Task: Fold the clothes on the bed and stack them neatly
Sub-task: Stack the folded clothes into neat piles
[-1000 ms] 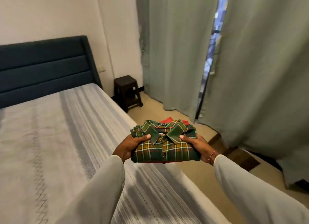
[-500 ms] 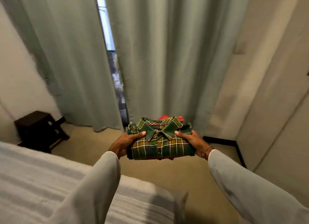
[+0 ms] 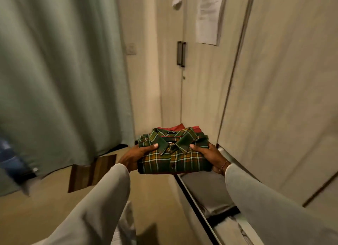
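Left hand (image 3: pixel 136 156) grips the stack's left edge, thumb on the collar | right hand (image 3: pixel 210 157) grips the right edge likewise | folded plaid shirt (image 3: pixel 173 157) atop a red garment (image 3: pixel 175 127), held in mid-air | pale wardrobe doors (image 3: pixel 201 89) ahead, green curtain (image 3: pixel 60 76) to the left.

Green-and-yellow plaid shirt (image 3: pixel 175 159), red garment (image 3: pixel 175 127) beneath, pale green curtain (image 3: pixel 60 76), cream wardrobe (image 3: pixel 274 80)

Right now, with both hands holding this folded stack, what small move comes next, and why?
Probably lower the stack, plaid shirt on top, toward the open compartment below. The left hand and right hand grip its sides above that opening, and the wardrobe doors ahead are closed.
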